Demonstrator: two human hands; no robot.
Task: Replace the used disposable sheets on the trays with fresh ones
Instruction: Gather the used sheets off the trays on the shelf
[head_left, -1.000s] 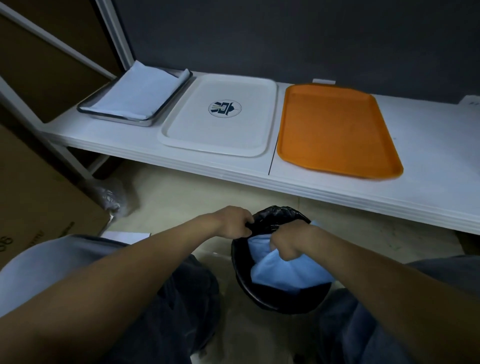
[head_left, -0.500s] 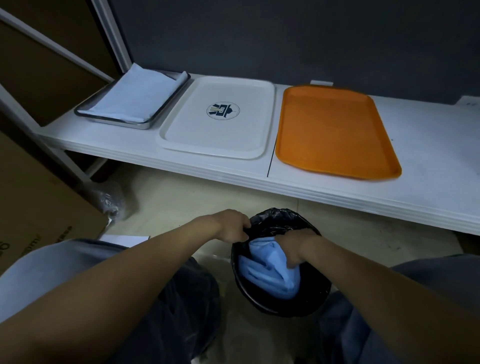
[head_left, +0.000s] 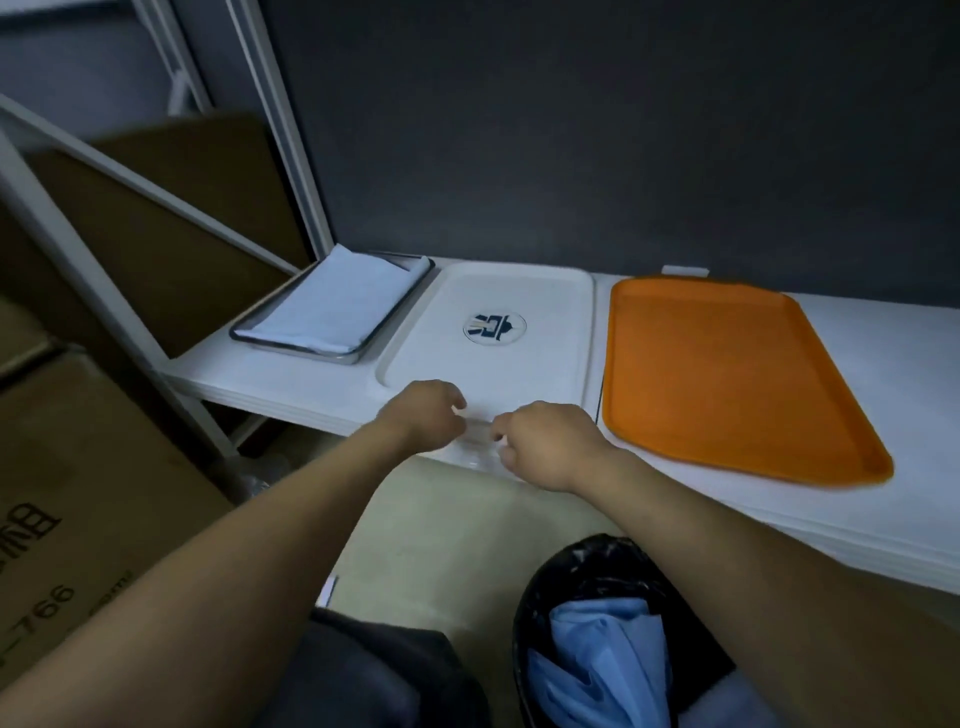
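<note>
A white tray (head_left: 519, 374) with a round logo lies bare on the white table, and a bare orange tray (head_left: 717, 374) lies to its right. To its left, a metal tray (head_left: 291, 347) holds a stack of pale fresh sheets (head_left: 337, 301). Below the table a black-lined bin (head_left: 587, 571) holds crumpled blue used sheets (head_left: 608, 660). My left hand (head_left: 421, 413) and my right hand (head_left: 545, 444) hover close together at the white tray's front rim. Their fingers are curled and nothing shows in them; the spot between them is blurred.
The white table (head_left: 909, 415) runs along a dark wall. Cardboard boxes (head_left: 78, 493) stand at the left behind a white metal frame (head_left: 104, 312). My knees flank the bin on the pale floor (head_left: 441, 519).
Both hands left the bin and rose to the white tray's front rim. The right hand let go of the blue sheet, which stays in the bin. The view tilted upward.
</note>
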